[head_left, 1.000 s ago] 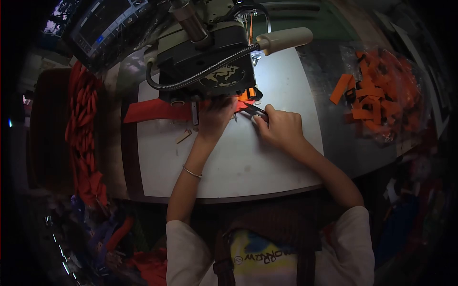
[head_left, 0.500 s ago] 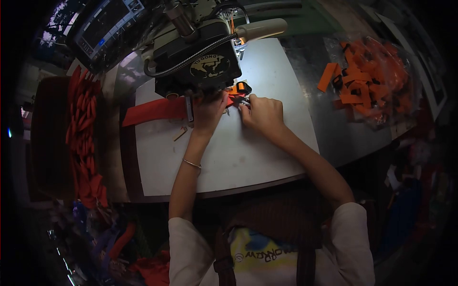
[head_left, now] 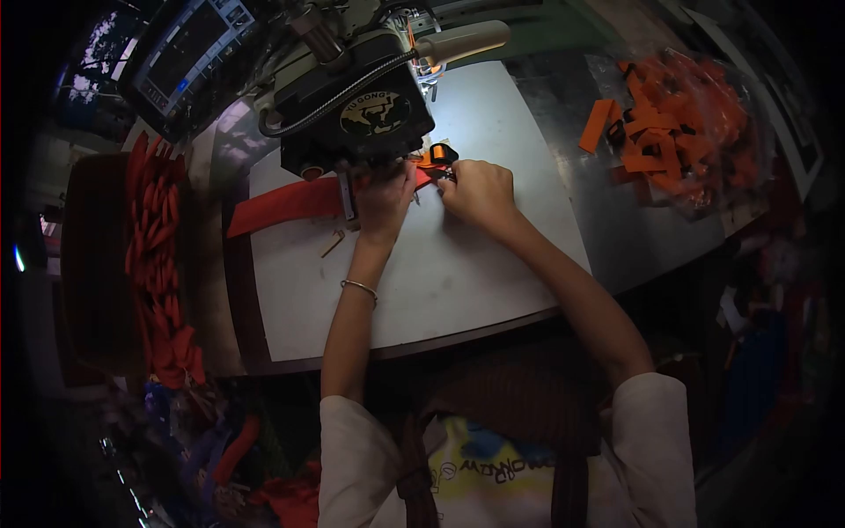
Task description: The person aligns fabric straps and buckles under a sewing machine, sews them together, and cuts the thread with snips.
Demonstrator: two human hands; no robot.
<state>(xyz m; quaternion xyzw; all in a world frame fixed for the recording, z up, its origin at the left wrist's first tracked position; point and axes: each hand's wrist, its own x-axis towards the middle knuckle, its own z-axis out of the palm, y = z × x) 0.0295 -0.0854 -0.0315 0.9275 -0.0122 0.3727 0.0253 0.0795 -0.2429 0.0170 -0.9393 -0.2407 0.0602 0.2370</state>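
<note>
My left hand [head_left: 385,209] is closed on a red fabric strap [head_left: 286,205], close beneath the head of the sewing machine [head_left: 356,106]. The strap runs out to the left across the white work plate, and a bit of it shows between my hands. Just beyond my fingers lies a piece of orange webbing with a black buckle [head_left: 443,154]. My right hand [head_left: 481,195] is closed around a small dark tool [head_left: 445,174] with metal parts, mostly hidden by the fingers. Its tip points at the red strap by my left fingertips.
A clear plastic bag of orange webbing pieces [head_left: 678,132] lies on the right. Red strap pieces [head_left: 158,238] hang in a bundle on the left, before a dark brown panel. A small tan scrap [head_left: 333,243] rests on the white plate [head_left: 440,273]. A monitor [head_left: 189,57] stands back left.
The view has shifted slightly. My right hand and the dark tool have drawn a little closer to my left hand, which keeps its grip on the red strap.
</note>
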